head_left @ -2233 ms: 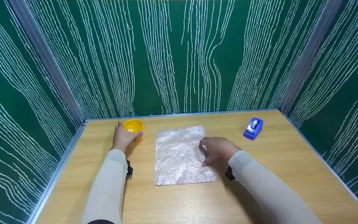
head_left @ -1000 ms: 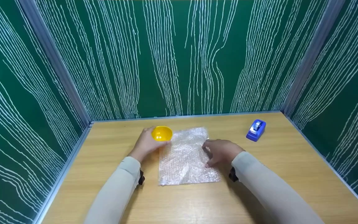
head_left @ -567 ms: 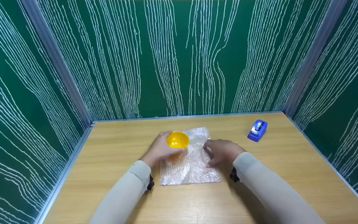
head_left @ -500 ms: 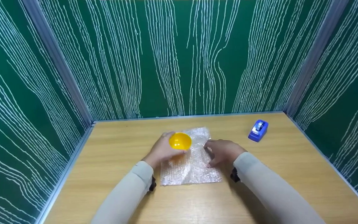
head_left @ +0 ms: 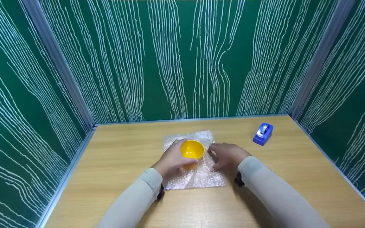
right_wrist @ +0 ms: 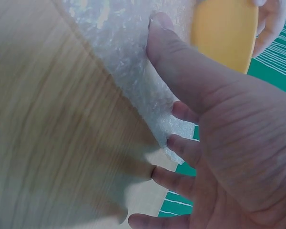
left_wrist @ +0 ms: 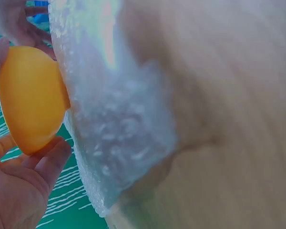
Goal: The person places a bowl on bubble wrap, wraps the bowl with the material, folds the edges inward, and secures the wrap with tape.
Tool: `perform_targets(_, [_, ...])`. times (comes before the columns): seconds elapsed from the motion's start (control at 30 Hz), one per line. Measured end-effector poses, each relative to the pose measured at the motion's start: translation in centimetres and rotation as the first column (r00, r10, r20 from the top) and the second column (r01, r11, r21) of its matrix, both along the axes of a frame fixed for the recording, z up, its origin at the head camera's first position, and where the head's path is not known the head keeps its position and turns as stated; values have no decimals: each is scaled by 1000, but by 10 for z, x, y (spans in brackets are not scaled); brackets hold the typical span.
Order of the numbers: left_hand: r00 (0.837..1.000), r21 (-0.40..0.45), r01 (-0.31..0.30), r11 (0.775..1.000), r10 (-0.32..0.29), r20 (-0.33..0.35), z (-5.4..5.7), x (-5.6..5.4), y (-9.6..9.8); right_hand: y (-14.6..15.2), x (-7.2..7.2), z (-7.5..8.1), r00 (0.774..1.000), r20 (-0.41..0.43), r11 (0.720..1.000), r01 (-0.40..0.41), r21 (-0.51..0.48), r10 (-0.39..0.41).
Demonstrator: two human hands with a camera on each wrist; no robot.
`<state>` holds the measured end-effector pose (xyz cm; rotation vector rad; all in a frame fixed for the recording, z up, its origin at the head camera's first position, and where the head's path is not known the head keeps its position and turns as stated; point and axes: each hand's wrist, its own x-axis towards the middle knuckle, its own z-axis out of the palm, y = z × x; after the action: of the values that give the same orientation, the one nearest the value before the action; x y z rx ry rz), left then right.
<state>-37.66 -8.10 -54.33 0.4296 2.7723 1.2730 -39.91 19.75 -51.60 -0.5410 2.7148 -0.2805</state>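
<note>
A yellow bowl [head_left: 192,149] stands upright over the middle of a sheet of bubble wrap [head_left: 203,177]. My left hand [head_left: 175,157] grips it from the left, thumb at the near side and fingers at the far side. In the left wrist view the base of the bowl [left_wrist: 32,98] is against or very close to the wrap; I cannot tell which. My right hand [head_left: 228,154] rests at the wrap's right edge, holding nothing. Seen from the right wrist, this hand [right_wrist: 238,148] has its fingers spread and loosely bent, the thumb over the wrap [right_wrist: 121,57].
A blue tape dispenser [head_left: 263,134] sits at the back right of the wooden table [head_left: 122,145]. Green panels [head_left: 157,57] with white wavy lines enclose the back and both sides, joined by grey metal posts [head_left: 315,60].
My left hand has carried the yellow bowl from the table's back left rightward and nearer, over the bubble wrap. The right hand has stayed at the wrap's right edge.
</note>
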Motion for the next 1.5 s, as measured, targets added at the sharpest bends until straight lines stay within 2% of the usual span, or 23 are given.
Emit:
perform_targets(0.17, [1000, 22, 1, 1000, -1, -6, -1, 2, -1, 0, 2, 2, 1000, -6, 1000, -1, 3, 2])
perform_targets(0.37, [999, 55, 17, 998, -20, 44, 6, 6, -4, 1, 3, 3, 1000, -18, 1000, -1, 6, 1])
perform_targets(0.5, [998, 25, 36, 999, -37, 51, 11, 6, -5, 2, 2, 2, 1000, -7, 1000, -5, -5, 5])
perform_targets(0.63, [999, -11, 26, 1000, -26, 44, 14, 3, -6, 4, -1, -2, 1000, -19, 1000, -25, -5, 25])
perform_targets(0.8, [998, -54, -7, 999, 10, 57, 16, 2, -8, 2, 2, 0, 1000, 4, 1000, 17, -20, -17])
perform_targets(0.97, [998, -108, 0, 994, 6, 60, 18, 2, -11, 1, 1, 0, 1000, -8, 1000, 1, -7, -1])
perform_targets(1.33, [996, -80, 10, 997, -3, 86, 21, 1, -15, 2, -2, -2, 1000, -7, 999, 4, -45, -4])
perform_targets(1.5, [994, -95, -2, 995, 13, 111, 24, 3, -10, 8, 2, -4, 1000, -10, 997, 0, -83, -1])
